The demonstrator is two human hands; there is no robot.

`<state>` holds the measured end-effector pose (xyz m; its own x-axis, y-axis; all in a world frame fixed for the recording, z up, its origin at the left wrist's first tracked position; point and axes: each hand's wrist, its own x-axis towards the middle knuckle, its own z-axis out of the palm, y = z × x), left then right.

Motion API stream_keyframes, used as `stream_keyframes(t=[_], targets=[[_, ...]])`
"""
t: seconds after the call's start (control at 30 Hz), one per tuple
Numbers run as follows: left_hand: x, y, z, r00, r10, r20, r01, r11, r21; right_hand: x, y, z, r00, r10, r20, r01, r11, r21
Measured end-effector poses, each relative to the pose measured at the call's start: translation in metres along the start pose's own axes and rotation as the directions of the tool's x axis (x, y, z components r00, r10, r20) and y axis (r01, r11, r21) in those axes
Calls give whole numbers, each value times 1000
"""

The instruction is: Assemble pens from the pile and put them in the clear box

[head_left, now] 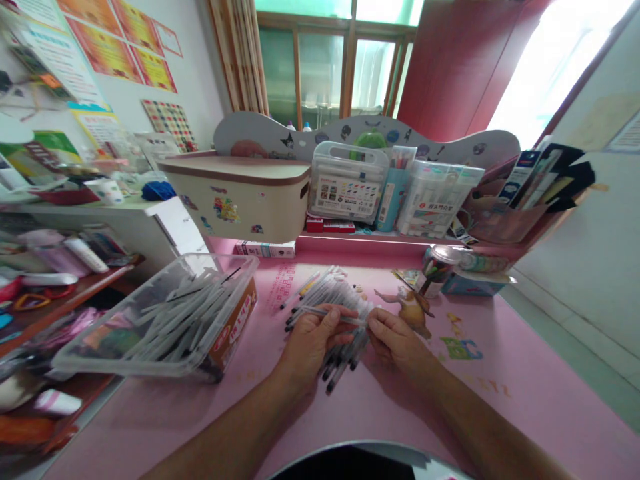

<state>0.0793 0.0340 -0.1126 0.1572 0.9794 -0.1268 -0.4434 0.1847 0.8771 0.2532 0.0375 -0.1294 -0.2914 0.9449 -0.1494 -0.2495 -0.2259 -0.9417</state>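
Note:
My left hand (313, 340) is closed around a slim pen with a pale barrel, held roughly level above the desk. At its other end the fingers of my right hand (397, 340) are pinched together; the exact part they grip is partly hidden. Beneath and beyond both hands lies a loose pile of pens (320, 287), pale-barrelled with dark ends, some poking out below my fingers. To the left stands a clear plastic box (120, 365) holding many similar pens (180, 320).
The pink desk (240, 427) has cartoon prints. Along its back shelf stand a beige lidded bin (280, 200), a clear marker case (345, 187), a blue pencil holder (393, 200) and another marker box (435, 200). A jar of pens (437, 270) sits at the right.

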Motion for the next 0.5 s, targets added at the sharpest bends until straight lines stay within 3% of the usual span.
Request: stream_keyframes(t=[0.1, 0.27, 0.43, 0.5], targets=[[1, -2, -1, 1000, 6, -18, -5, 1000, 6, -1, 0, 1, 1000, -8, -7, 8, 999, 43], [1, -4, -2, 1000, -1, -22, 2, 1000, 14, -1, -2, 4, 999, 11, -46, -15, 996, -90], [0, -1, 0, 998, 10, -55, -9, 1000, 12, -1, -6, 4, 999, 30, -18, -30, 1000, -3], [0, -1, 0, 999, -6, -43, 7, 1000, 14, -1, -4, 2, 998, 53, -34, -55, 997, -56]])
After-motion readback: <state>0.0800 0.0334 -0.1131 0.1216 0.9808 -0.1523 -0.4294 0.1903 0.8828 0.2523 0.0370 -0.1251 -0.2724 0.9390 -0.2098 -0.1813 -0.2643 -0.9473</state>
